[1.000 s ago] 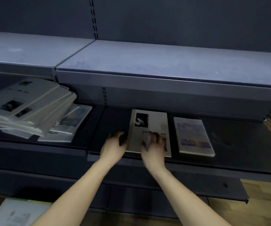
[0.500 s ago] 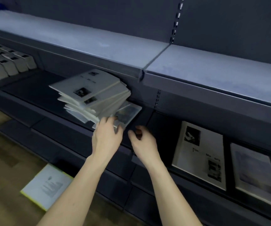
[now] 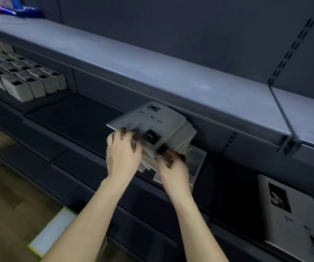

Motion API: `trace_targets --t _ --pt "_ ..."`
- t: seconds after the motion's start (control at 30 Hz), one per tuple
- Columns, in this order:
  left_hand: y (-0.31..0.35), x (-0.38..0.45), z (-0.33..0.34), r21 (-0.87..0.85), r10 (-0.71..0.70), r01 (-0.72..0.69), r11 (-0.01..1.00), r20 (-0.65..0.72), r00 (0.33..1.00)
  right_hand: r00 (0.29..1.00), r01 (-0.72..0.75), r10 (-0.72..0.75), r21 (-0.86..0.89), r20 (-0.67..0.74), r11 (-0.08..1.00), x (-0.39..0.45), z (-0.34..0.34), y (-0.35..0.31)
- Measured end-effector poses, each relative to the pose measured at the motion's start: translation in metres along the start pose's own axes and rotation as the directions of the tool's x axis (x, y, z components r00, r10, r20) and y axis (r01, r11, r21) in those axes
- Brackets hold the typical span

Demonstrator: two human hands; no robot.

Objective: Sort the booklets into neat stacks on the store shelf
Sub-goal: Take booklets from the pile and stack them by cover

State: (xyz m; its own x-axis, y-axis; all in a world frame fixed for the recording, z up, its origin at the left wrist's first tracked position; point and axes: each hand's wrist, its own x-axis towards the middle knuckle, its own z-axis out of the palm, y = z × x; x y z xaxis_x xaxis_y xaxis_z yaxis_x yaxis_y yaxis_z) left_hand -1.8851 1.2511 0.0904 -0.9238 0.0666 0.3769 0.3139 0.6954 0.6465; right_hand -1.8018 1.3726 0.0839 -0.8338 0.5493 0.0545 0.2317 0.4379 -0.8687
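Messy booklet pile (image 3: 158,127) sits on the middle shelf (image 3: 80,114), tilted, top cover rising away toward the back, lower booklets fanned out to the right. Long axis of top booklet runs near-left to far-right, skewed against the shelf front edge.

Left hand (image 3: 123,154) at the pile's near-left corner, fingers curled over the top cover edge, grasping it. Right hand (image 3: 173,169) at the near-right, fingers curled in at the fanned lower edges; looks like pinching a few, exact contact blurred. Both grips directly in front of the pile, left slightly nearer the top booklet.

Flat colour-cover booklet (image 3: 197,161) underneath, poking out right of the pile, just beyond right hand.

Probable next move: lift or square up the pile, rotating it parallel to the shelf edge. Risk: lower booklets sliding out right.

Room: bare shelf to the left, sorted row of booklets (image 3: 29,80) far left. Upper shelf (image 3: 171,80) overhangs close, so little headroom. Single placed booklet (image 3: 292,214) well right. One stray booklet (image 3: 52,231) on floor.
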Motion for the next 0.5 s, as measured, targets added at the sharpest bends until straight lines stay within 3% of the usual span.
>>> trace_targets --t 0.13,0.33,0.5 --pt "-0.017 0.034 -0.003 0.069 0.021 -0.023 0.997 0.031 0.999 0.989 -0.005 -0.001 -0.040 -0.150 0.999 0.013 0.024 -0.001" --pt "-0.026 0.061 0.002 0.193 -0.020 -0.018 0.981 0.190 0.982 0.975 -0.050 0.020 -0.133 -0.219 0.990 0.028 0.037 -0.002" --pt "-0.025 0.062 -0.012 0.305 -0.046 -0.016 0.952 0.196 0.979 0.973 -0.072 0.057 -0.059 -0.223 0.996 0.028 0.043 -0.007"
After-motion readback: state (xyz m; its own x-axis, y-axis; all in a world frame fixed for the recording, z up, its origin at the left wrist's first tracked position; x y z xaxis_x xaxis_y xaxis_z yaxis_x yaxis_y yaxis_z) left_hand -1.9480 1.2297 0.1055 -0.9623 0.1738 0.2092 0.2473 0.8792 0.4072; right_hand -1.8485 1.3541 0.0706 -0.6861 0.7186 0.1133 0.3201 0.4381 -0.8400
